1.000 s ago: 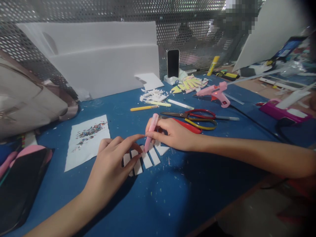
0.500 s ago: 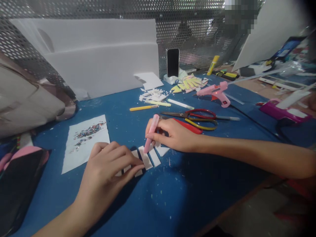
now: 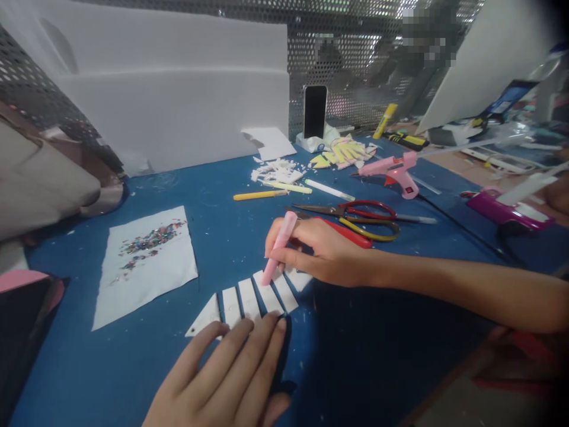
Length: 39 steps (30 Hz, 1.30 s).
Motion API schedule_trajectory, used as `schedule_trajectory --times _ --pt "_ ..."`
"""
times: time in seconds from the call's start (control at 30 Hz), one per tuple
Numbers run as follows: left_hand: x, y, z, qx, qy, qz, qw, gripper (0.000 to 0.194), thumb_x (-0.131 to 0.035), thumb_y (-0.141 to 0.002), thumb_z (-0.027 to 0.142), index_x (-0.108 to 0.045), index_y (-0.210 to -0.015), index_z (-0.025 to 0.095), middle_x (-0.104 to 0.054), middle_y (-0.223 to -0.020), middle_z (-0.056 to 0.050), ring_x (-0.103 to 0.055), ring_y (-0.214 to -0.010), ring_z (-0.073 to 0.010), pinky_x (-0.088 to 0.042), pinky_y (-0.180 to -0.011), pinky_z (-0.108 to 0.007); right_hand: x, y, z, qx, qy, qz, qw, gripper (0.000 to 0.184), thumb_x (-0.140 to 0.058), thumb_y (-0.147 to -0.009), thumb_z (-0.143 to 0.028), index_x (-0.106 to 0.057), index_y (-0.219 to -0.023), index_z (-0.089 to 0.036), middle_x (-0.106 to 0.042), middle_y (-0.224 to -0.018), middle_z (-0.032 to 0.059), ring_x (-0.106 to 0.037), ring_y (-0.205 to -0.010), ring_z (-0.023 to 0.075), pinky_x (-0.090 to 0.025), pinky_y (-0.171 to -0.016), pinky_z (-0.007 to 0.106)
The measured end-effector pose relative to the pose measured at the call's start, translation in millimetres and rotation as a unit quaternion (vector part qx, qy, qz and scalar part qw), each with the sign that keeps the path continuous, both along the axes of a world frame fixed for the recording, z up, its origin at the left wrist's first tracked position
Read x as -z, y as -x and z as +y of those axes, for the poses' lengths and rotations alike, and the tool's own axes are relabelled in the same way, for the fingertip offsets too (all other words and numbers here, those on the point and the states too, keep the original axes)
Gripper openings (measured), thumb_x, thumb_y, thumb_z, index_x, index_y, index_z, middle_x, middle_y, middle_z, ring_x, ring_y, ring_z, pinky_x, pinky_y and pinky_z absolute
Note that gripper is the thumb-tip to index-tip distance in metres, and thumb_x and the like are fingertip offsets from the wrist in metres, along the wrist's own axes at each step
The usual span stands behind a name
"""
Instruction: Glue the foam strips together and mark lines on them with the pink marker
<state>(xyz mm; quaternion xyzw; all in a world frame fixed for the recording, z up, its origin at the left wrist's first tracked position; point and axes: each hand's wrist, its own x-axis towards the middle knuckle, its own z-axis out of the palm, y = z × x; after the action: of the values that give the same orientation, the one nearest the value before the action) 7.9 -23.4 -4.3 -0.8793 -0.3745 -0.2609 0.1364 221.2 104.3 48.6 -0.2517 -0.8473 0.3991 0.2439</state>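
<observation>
My right hand (image 3: 326, 252) is closed round a pink craft knife (image 3: 278, 247), whose tip rests on a row of several white foam strips (image 3: 262, 295) lying on the blue table (image 3: 231, 231). A white triangular offcut (image 3: 203, 318) lies at the left end of the row. At the near edge of the strips, my left hand (image 3: 231, 376) lies flat with its fingers stretched out and holds nothing; its fingertips touch the strips' near ends.
A white paper with glitter (image 3: 144, 261) lies to the left. Behind the right hand are red and yellow scissors (image 3: 360, 216), a pink glue gun (image 3: 393, 171), a yellow pen (image 3: 260, 194), foam scraps (image 3: 275, 172), a standing phone (image 3: 315, 111) and large white foam boards (image 3: 178, 112).
My left hand has slid back toward me off the strips, uncovering them and the triangular offcut. My right hand has stayed in place with the knife.
</observation>
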Motion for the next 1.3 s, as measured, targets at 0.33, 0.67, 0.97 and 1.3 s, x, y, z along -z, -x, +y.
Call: schedule_trajectory --times 0.33,0.67,0.97,1.3 --pt "5.1 -3.7 3.8 -0.015 0.033 -0.019 0.999 0.031 -0.044 -0.102 0.032 -0.068 -0.117 0.019 -0.074 -0.114 0.002 -0.063 -0.101 -0.0154 -0.029 -0.111 -0.032 0.6 4.9 0.5 -0.068 -0.094 0.015 0.993 0.03 -0.046 -0.102 -0.023 -0.066 -0.082 -0.014 -0.064 -0.092 0.0052 -0.06 -0.086 0.0126 -0.045 -0.082 0.026" --pt "3.5 -3.3 4.4 -0.005 0.038 -0.017 0.999 0.03 -0.044 -0.102 0.029 -0.069 -0.116 0.018 -0.075 -0.112 0.001 -0.064 -0.099 -0.0164 -0.031 -0.108 -0.034 1.1 3.6 -4.8 -0.077 -0.127 -0.003 0.989 0.022 -0.048 -0.1 -0.023 -0.068 -0.094 -0.013 -0.068 -0.093 0.0072 -0.058 -0.085 0.0159 -0.046 -0.08 0.028" --pt "7.6 -2.4 8.2 0.015 0.025 -0.031 0.999 0.029 -0.05 -0.1 0.028 -0.068 -0.118 0.017 -0.074 -0.114 -0.001 -0.064 -0.101 -0.0169 -0.03 -0.11 -0.034 -3.0 3.0 -5.0 -0.052 -0.129 0.039 0.989 0.024 -0.047 -0.101 -0.022 -0.065 -0.088 -0.014 -0.068 -0.091 0.006 -0.061 -0.084 0.013 -0.048 -0.079 0.026" --pt "4.7 -3.6 5.0 0.003 0.041 -0.036 0.999 0.028 -0.048 -0.101 0.029 -0.069 -0.116 0.018 -0.075 -0.113 0.0 -0.064 -0.101 -0.0176 -0.032 -0.107 -0.034 -1.8 5.1 -4.1 -0.056 -0.109 0.008 0.992 0.027 -0.047 -0.101 -0.023 -0.065 -0.083 -0.014 -0.068 -0.09 0.0058 -0.061 -0.082 0.0138 -0.046 -0.079 0.028"
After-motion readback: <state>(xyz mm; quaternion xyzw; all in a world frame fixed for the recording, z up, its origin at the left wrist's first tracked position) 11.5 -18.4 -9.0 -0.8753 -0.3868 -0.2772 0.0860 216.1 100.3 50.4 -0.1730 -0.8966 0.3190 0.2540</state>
